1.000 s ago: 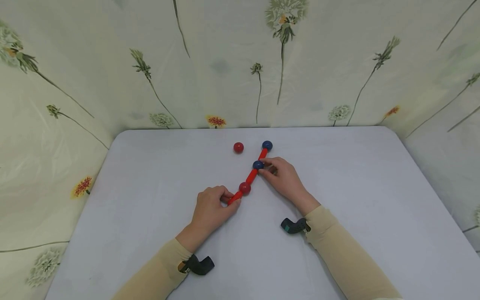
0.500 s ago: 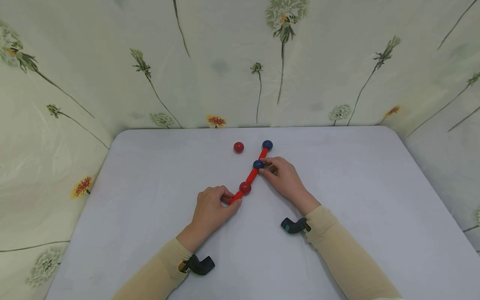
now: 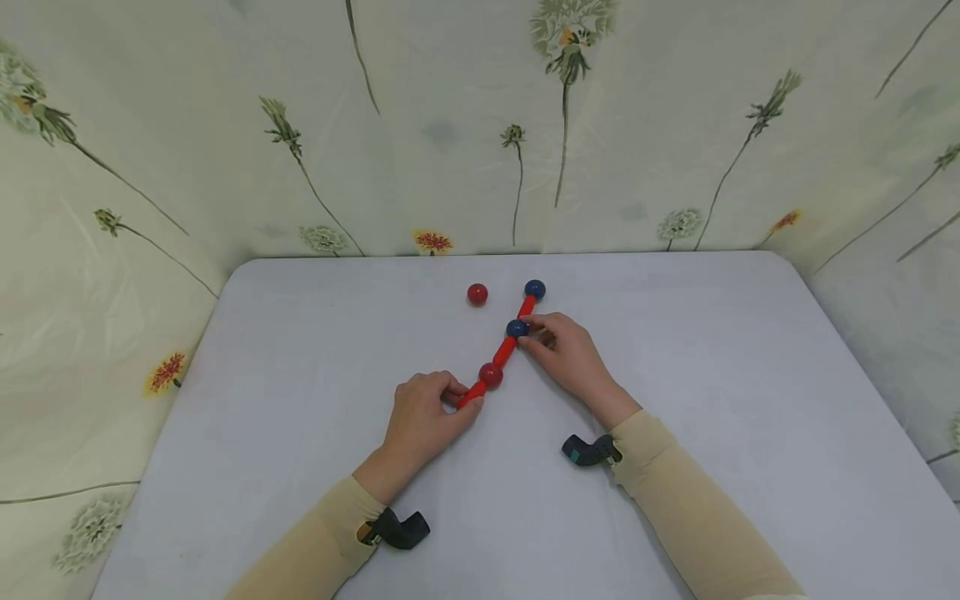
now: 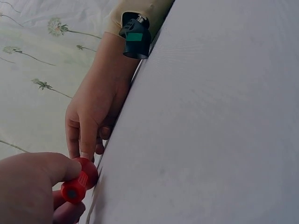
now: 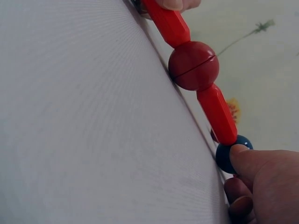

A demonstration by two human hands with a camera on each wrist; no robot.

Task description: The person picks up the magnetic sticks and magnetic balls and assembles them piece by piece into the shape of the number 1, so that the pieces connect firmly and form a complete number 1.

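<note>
A chain of balls and red rods runs diagonally across the table's middle. From its near end come a red rod (image 3: pixel 472 394), a red ball (image 3: pixel 491 375), another red rod (image 3: pixel 505 351), a blue ball (image 3: pixel 516 328), a third red rod (image 3: pixel 527 306) and a far blue ball (image 3: pixel 535 289). My left hand (image 3: pixel 426 417) pinches the nearest rod between thumb and fingers. With thumb and fingertips my right hand (image 3: pixel 570 358) grips the middle blue ball. In the right wrist view the red ball (image 5: pixel 194 66) shows a groove, with a rod joined on either side.
A loose red ball (image 3: pixel 477 294) lies left of the chain's far end. The white-covered table (image 3: pixel 315 333) ends at a flower-printed curtain (image 3: pixel 450 125) behind it. A black wrist camera (image 3: pixel 401 530) sticks out from the left sleeve, another black camera (image 3: pixel 587 451) from the right.
</note>
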